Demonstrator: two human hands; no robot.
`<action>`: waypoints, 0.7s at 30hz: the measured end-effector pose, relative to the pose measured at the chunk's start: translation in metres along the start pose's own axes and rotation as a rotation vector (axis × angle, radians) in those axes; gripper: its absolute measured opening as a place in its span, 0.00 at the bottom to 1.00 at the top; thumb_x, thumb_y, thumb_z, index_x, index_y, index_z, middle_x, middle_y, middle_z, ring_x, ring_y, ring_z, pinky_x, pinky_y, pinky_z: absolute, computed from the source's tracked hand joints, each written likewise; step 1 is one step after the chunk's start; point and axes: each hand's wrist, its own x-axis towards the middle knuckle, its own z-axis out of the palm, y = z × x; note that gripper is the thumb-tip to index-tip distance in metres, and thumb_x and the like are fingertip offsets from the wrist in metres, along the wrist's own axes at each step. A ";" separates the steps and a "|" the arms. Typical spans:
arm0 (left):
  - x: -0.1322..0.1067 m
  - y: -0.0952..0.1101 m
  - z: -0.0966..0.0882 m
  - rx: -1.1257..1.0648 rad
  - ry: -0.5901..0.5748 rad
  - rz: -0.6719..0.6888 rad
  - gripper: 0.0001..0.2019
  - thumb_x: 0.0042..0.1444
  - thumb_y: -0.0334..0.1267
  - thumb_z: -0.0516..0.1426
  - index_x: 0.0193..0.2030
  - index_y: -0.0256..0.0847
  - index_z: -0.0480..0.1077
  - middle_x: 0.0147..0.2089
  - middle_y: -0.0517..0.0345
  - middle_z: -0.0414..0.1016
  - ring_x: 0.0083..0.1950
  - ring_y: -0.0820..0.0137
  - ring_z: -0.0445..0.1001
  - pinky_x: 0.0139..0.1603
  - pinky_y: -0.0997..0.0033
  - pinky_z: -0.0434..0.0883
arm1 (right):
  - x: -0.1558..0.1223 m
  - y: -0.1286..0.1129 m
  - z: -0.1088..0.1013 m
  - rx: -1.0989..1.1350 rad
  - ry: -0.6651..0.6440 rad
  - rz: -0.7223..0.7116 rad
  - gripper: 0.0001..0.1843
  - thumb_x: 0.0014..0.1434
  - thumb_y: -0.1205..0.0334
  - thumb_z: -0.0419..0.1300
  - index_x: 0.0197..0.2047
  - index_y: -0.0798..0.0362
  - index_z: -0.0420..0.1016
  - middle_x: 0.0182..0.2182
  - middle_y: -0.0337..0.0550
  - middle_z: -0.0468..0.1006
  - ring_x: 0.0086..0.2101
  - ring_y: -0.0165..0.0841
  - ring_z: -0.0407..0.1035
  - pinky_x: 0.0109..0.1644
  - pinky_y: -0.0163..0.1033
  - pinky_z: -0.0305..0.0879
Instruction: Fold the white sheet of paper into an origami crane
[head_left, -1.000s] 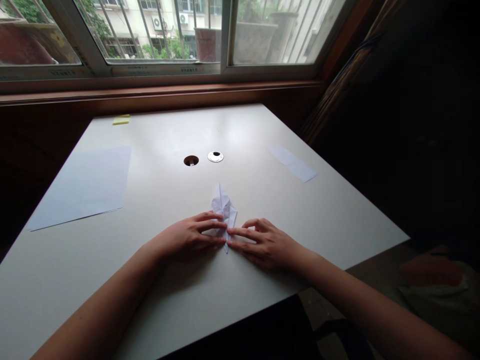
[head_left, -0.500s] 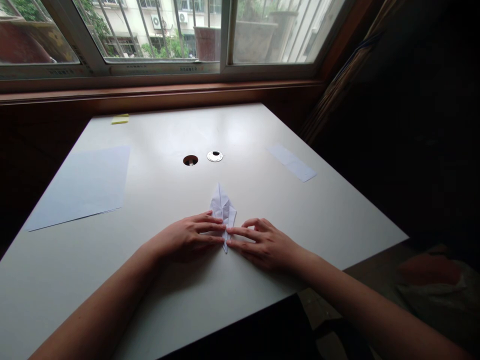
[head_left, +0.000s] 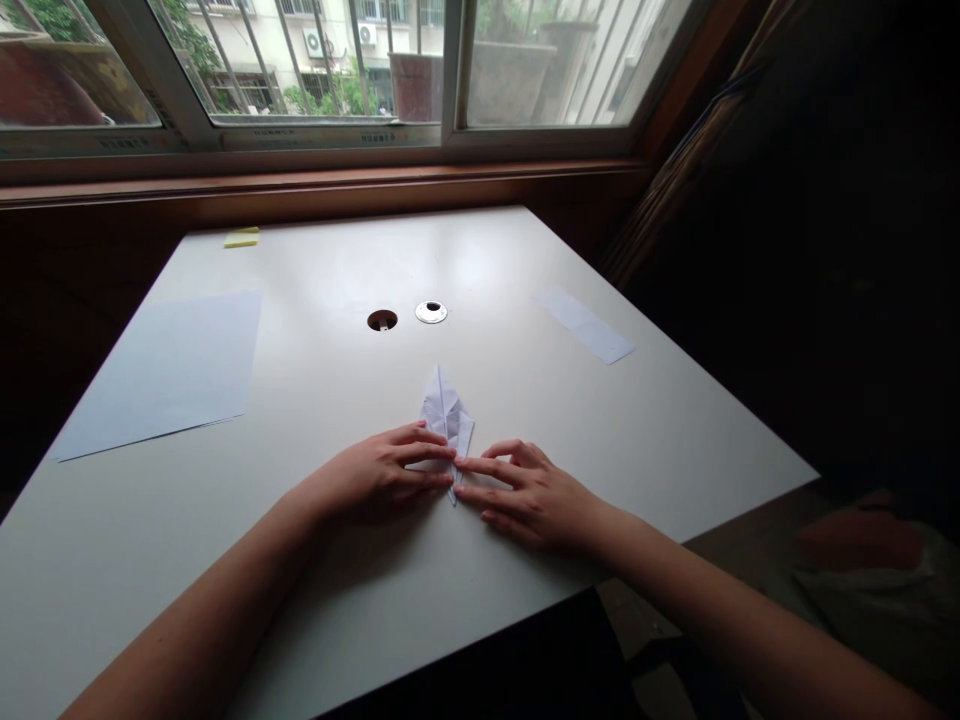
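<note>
A small white folded paper shape [head_left: 445,412] lies on the white table [head_left: 360,590], its pointed tip toward the window. My left hand [head_left: 375,475] rests flat on the shape's near left part, fingers stretched toward its middle crease. From the right, my right hand [head_left: 529,492] presses its fingertips flat on the paper's near right edge. The fingertips of both hands almost meet over the crease. The near end of the shape is partly hidden under the fingers.
A stack of white sheets [head_left: 169,370] lies at the left. A narrow paper strip [head_left: 586,325] is at the right. A cable hole [head_left: 382,320] and its round cap [head_left: 431,312] sit behind the shape. A yellow sticky pad [head_left: 241,238] lies at the far left, below the window.
Almost nothing differs: both hands stay pressed on the folded paper, and the right hand's fingers have shifted very slightly.
</note>
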 end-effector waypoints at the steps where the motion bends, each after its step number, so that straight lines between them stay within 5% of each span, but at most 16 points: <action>1: 0.001 0.000 0.000 0.003 0.001 0.001 0.17 0.64 0.34 0.57 0.59 0.45 0.73 0.62 0.51 0.74 0.66 0.62 0.69 0.74 0.53 0.60 | 0.000 -0.001 0.000 0.003 -0.001 -0.001 0.23 0.69 0.53 0.55 0.65 0.41 0.68 0.67 0.39 0.65 0.57 0.43 0.60 0.60 0.51 0.60; 21: -0.005 -0.003 -0.002 -0.153 -0.010 -0.020 0.19 0.64 0.32 0.56 0.61 0.45 0.71 0.63 0.51 0.73 0.69 0.63 0.67 0.75 0.52 0.58 | -0.004 -0.005 0.001 -0.056 -0.034 -0.013 0.27 0.68 0.45 0.54 0.68 0.39 0.63 0.70 0.39 0.58 0.59 0.45 0.58 0.61 0.53 0.57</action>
